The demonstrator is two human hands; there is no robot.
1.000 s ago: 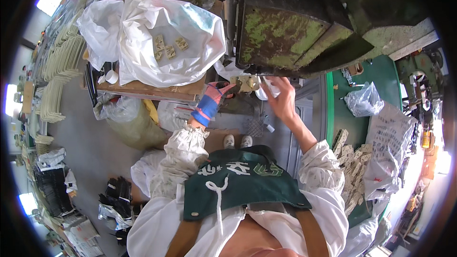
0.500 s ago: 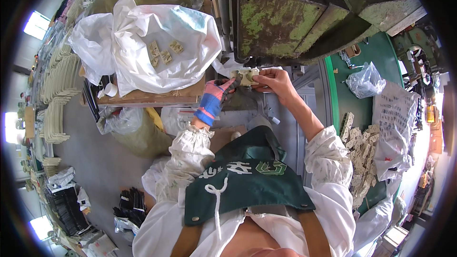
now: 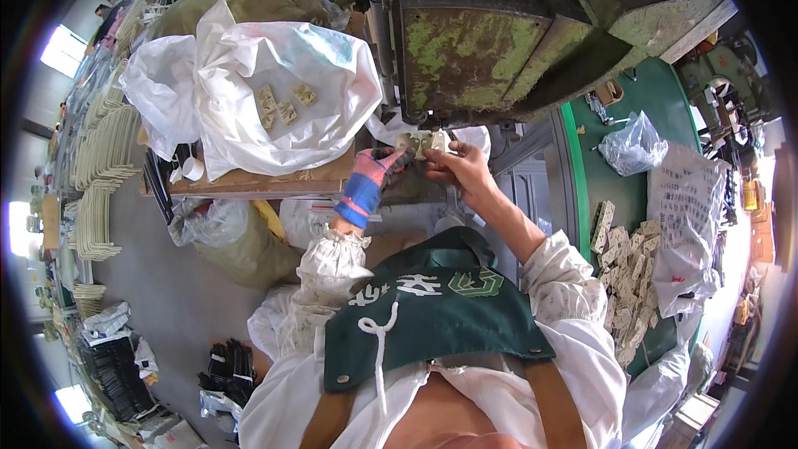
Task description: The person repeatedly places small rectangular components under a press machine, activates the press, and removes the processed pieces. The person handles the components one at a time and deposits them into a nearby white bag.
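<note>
My left hand (image 3: 376, 176), in a red, blue and grey work glove, and my bare right hand (image 3: 455, 165) meet at a small pale flat piece (image 3: 420, 143) under the big green, worn press machine (image 3: 499, 33). Both hands pinch that piece from either side. A white open sack (image 3: 249, 100) to my left holds a few more of these tan pieces (image 3: 283, 105). I wear a green apron (image 3: 432, 316) over white sleeves.
A wooden board (image 3: 258, 183) bears the sack. On the green table (image 3: 657, 108) at my right lie a heap of tan pieces (image 3: 628, 266), a clear plastic bag (image 3: 632, 145) and a printed white sack (image 3: 690, 216). Stacks of pale wire frames (image 3: 96, 191) stand far left.
My right hand came down from the machine and left toward the gloved hand. Both hands now meet on the small piece under the press. My head has shifted closer.
</note>
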